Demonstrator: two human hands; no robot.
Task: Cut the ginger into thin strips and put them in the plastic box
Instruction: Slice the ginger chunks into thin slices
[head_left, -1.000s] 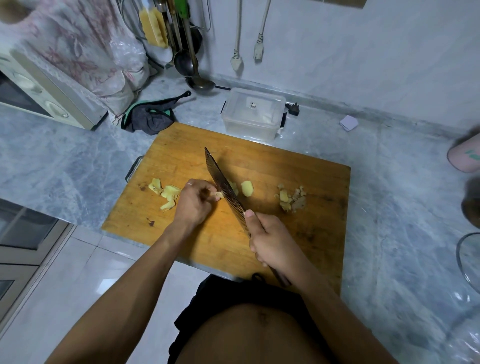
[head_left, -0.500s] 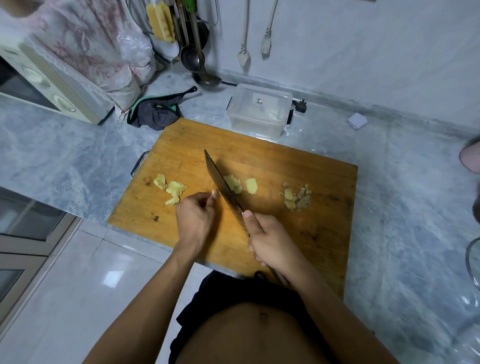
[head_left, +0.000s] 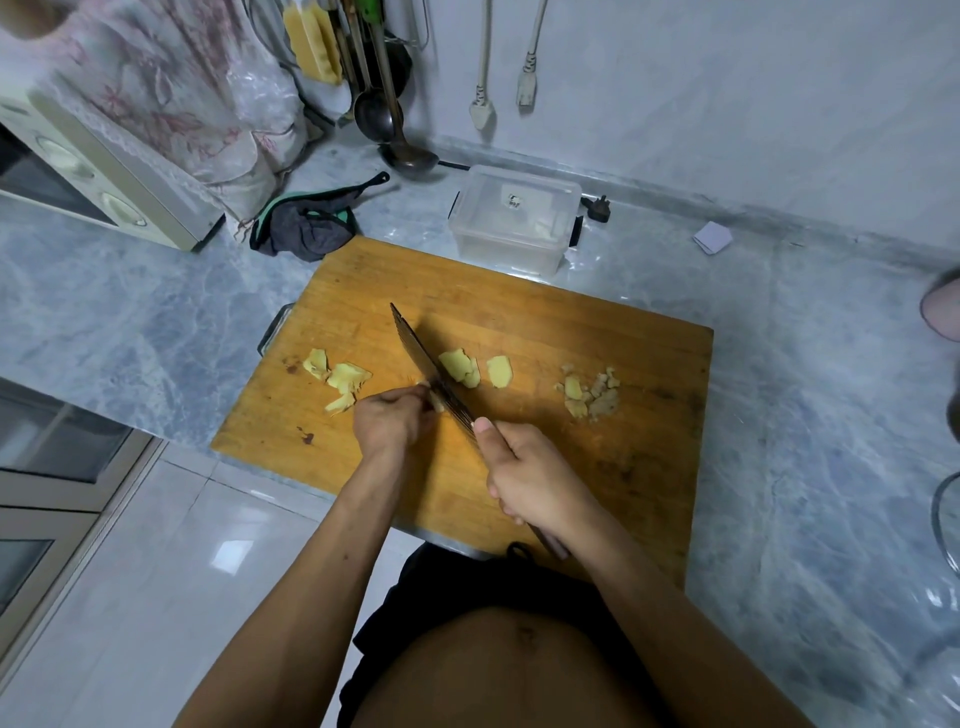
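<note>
Ginger sits pinched in the curled left hand on the cutting board; the right hand grips the knife, blade against it.

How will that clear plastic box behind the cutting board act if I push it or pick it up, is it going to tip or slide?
The plastic box looks see-through and nearly empty, so it is probably light. It sits low and wide, so tipping seems unlikely. On the glossy marble counter it would likely slide at a nudge. Its lid appears on, so it will need opening first.
</note>
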